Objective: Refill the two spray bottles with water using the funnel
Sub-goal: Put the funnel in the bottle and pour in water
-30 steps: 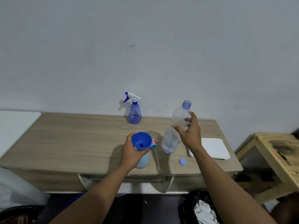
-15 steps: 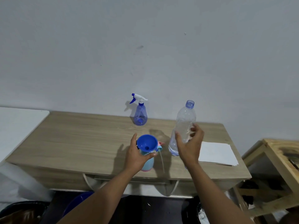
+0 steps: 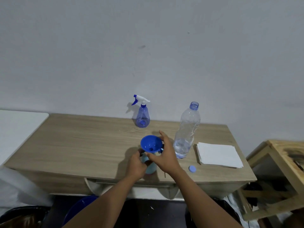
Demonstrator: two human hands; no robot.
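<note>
Now our right hand [image 3: 164, 156] has let go of the water bottle [image 3: 187, 129], which stands upright at centre right on the counter [image 3: 82, 137] with only a little water left. That hand curls round the blue funnel [image 3: 150, 143]. Our left hand [image 3: 137, 165] grips the pale blue spray bottle [image 3: 151, 169] beneath it, at lower centre. This fill looks finished; the purple spray bottle [image 3: 142, 116] waits behind, sprayer still on.

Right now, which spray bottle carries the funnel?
The light-blue bottle in the left hand, funnel on top; the purple bottle by the wall wears its trigger head.
</note>
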